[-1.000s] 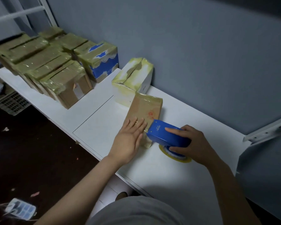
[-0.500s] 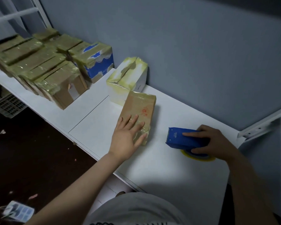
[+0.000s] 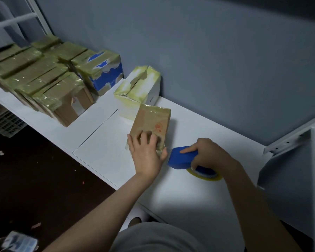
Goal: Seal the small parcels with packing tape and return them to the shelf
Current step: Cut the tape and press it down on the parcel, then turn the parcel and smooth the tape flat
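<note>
Head: right hand (image 3: 210,155) half-hides tape dispenser (image 3: 180,160).

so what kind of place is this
Probably a small stockroom or packing corner: rows of taped parcels on a white shelf, and a blue tape dispenser in the right hand.

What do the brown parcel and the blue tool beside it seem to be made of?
Brown parcel: likely cardboard, matt brown faces, under glossy yellowish tape that wrinkles and shines at its ends. Blue tape dispenser: probably hard plastic, with smooth, even blue faces and crisp edges; painted metal is possible. Tape roll: yellowish, see-through film.
</note>
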